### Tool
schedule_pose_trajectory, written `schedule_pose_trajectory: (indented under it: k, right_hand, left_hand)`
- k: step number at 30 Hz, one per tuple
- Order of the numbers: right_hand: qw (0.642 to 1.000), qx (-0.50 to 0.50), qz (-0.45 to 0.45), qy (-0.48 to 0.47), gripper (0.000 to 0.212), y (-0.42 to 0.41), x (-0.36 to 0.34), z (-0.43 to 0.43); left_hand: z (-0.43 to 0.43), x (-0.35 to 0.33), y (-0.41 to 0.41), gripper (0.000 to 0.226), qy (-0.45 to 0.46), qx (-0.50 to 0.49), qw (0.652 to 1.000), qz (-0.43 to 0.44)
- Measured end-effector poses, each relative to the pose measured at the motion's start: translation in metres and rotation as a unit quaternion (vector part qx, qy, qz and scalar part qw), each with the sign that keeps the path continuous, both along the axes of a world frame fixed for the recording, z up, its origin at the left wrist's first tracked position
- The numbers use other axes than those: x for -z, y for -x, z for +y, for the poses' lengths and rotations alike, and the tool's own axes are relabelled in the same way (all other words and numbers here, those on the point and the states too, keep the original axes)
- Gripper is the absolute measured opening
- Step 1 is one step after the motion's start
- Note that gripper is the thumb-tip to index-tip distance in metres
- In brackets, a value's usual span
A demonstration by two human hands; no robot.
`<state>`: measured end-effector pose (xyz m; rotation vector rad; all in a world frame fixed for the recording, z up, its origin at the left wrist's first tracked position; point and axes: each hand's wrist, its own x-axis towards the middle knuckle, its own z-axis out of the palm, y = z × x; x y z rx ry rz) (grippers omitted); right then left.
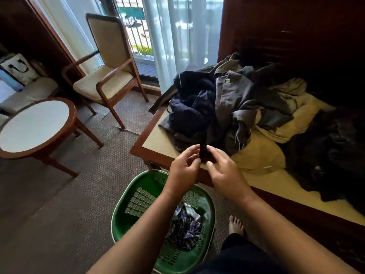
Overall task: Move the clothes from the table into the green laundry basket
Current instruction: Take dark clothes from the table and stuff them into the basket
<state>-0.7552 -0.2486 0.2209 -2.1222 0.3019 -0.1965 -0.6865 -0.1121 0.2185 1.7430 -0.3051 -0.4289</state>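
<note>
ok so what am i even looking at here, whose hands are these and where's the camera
There is one picture, from a camera worn on a person's head, looking down at their own bare hands. The left hand and right hand are together pinching a small dark piece of clothing at the table's near edge. On the table lies a pile of clothes: navy, grey, tan and black. Below, on the carpet, stands the green laundry basket with a checked garment already inside. A chair and round side table stand to the left.
</note>
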Motion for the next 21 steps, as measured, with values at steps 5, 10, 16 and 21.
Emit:
schedule_pose_trajectory:
  k: [5,10,16,21]
  right_hand:
    - [0.993,0.095,-0.065,0.016,0.045,-0.016,-0.019,-0.065]
    - [0.986,0.127,-0.089,0.069,0.045,-0.050,-0.033,-0.135]
    - [0.988,0.123,-0.067,0.058,0.046,-0.098,-0.021,-0.205]
    - [0.993,0.096,-0.053,0.049,0.049,-0.130,-0.008,-0.249]
  left_hand:
    - [-0.070,-0.016,-0.035,0.043,-0.010,0.030,0.997,-0.066]
    - [-0.142,-0.026,-0.078,0.042,-0.011,0.023,0.993,-0.118]
    - [-0.215,-0.011,-0.126,0.109,-0.128,0.155,0.968,-0.151]
    - [-0.252,0.034,-0.146,0.135,-0.354,0.185,0.900,-0.172]
